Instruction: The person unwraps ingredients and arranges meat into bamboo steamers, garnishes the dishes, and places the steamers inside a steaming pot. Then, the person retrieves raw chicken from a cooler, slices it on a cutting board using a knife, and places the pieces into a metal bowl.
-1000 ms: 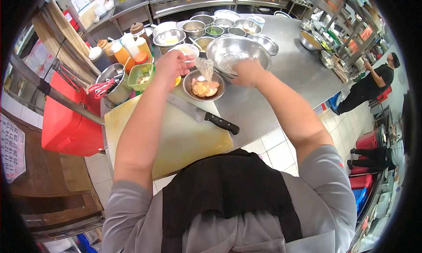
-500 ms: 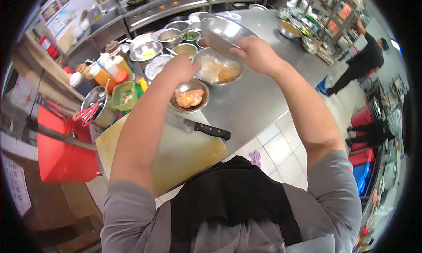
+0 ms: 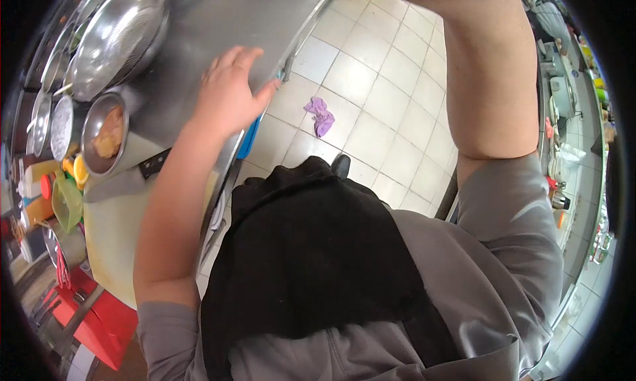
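Note:
My left hand [image 3: 232, 93] is open, its fingers and thumb spread over the right edge of the steel table [image 3: 218, 16], holding nothing. Only the forearm of my right arm [image 3: 490, 69] shows; it runs out past the top edge, so the right hand is out of sight. A large shiny metal bowl [image 3: 118, 36] sits tilted at the upper left, covering what lies under it. Below it stands a small steel bowl [image 3: 89, 132] with a raw-looking piece of meat [image 3: 110, 134] in it. A knife with a black handle [image 3: 154, 163] lies on the cutting board [image 3: 112, 228], partly behind my left forearm.
Sauce bottles [image 3: 38, 212], a green container [image 3: 66, 202] and a red box [image 3: 103, 325] are at the left. A crumpled purple cloth or glove [image 3: 320, 116] lies on the tiled floor [image 3: 371, 103]. Shelves with kitchenware line the right side.
My view has swung right and down. The right hand let go of the large metal bowl and went out of view. My left hand moved away from the bowls and is spread open.

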Tool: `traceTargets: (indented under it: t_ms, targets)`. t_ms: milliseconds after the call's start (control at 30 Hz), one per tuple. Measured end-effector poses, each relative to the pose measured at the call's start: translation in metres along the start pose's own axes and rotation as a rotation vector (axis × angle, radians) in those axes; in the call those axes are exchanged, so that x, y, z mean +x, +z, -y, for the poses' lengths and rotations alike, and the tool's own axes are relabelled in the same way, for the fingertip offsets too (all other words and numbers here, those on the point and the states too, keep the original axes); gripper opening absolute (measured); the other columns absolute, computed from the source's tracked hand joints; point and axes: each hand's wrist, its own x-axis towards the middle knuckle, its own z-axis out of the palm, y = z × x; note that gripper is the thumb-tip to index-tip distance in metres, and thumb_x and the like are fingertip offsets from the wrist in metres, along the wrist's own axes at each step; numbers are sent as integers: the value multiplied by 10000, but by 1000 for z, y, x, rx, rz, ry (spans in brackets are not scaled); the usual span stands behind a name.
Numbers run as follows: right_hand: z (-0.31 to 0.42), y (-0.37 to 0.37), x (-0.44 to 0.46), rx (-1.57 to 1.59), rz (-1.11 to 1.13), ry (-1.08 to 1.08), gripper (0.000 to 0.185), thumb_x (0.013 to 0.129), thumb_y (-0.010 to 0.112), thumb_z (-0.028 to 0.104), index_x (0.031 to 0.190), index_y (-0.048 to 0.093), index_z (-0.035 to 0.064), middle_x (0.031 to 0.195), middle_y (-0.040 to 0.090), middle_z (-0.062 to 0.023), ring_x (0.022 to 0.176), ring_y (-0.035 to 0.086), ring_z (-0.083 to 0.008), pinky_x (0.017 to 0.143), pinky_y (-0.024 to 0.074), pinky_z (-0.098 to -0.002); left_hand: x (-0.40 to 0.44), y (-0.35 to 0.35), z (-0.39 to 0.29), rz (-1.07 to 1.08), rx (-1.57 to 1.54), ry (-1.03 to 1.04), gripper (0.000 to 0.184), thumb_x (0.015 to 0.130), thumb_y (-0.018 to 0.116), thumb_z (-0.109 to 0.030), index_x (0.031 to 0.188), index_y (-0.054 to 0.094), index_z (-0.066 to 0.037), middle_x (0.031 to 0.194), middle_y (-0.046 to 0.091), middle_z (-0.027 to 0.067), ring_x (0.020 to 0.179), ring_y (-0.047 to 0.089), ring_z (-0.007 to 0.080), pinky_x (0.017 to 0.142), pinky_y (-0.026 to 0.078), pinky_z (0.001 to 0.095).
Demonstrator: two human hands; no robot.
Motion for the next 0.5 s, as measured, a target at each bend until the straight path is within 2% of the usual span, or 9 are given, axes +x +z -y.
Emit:
traceTargets:
  t_ms: [67, 200, 267, 333, 367, 400, 433, 467, 500]
  targets:
    - [-16, -19, -30, 63, -2, 366, 158, 907, 684, 154, 969, 693, 8, 828, 702, -154, 757, 696, -270, 688, 549, -367, 34, 32, -1, -34, 73, 19, 586, 856, 732, -416, 1321, 575, -95, 1401, 523, 166, 1312, 484, 369, 1074, 395, 492]
    - [-168, 3, -194, -86, 156, 780, 221, 922, 706, 249, 910, 715, 29, 765, 716, -98, 641, 656, -189, 610, 527, -328, 74, 78, -2, -169, 234, 83, 533, 837, 749, -373, 1261, 580, -98, 1304, 557, 154, 1249, 511, 365, 1066, 390, 488]
    - [-230, 27, -323, 84, 454, 1174, 229, 907, 599, 244, 968, 739, 73, 945, 728, -176, 922, 695, -360, 815, 544, -475, 78, 87, -3, -198, 275, 81, 504, 842, 749, -344, 1243, 578, -93, 1292, 557, 157, 1244, 508, 372, 1062, 392, 483]
    - [-264, 65, -490, 19, 629, 1393, 321, 913, 556, 301, 976, 733, 41, 994, 720, -225, 1004, 685, -392, 891, 537, -469, 82, 84, -9, -114, 277, 44, 503, 847, 751, -280, 1269, 564, -81, 1310, 548, 169, 1271, 491, 378, 1079, 385, 466]
    - [-270, 81, -576, 66, 756, 1391, 333, 944, 589, 347, 1031, 726, 56, 870, 739, -110, 785, 696, -214, 728, 553, -388, 83, 85, -9, -104, 278, 37, 507, 848, 752, -244, 1285, 557, -76, 1329, 539, 174, 1288, 482, 375, 1094, 377, 455]
    - [-251, 79, -609, -45, 1018, 1296, 358, 917, 571, 354, 969, 731, 37, 929, 737, -184, 850, 711, -307, 768, 550, -438, 82, 83, -10, -92, 279, 33, 513, 850, 753, -209, 1300, 550, -71, 1348, 531, 179, 1305, 474, 372, 1110, 368, 445]
    - [-247, 91, -660, 12, 1306, 1214, 350, 892, 505, 260, 971, 751, 23, 1075, 701, -252, 1030, 677, -402, 920, 531, -466, 83, 84, -12, -62, 287, -4, 521, 854, 752, -184, 1315, 541, -64, 1377, 513, 177, 1324, 464, 362, 1126, 354, 439]
    - [-232, 98, -704, 12, 1349, 1265, 334, 871, 538, 283, 865, 741, 18, 1013, 722, -227, 924, 690, -400, 820, 549, -477, 83, 84, -13, -32, 297, -41, 530, 859, 750, -159, 1330, 531, -56, 1406, 496, 176, 1343, 454, 353, 1142, 340, 434]
    - [-217, 106, -739, 28, 1377, 1280, 327, 871, 527, 254, 869, 743, 9, 1016, 722, -226, 930, 692, -399, 834, 550, -478, 82, 84, -12, -22, 285, -42, 524, 873, 737, -150, 1339, 520, -54, 1432, 474, 175, 1353, 448, 346, 1146, 337, 434]
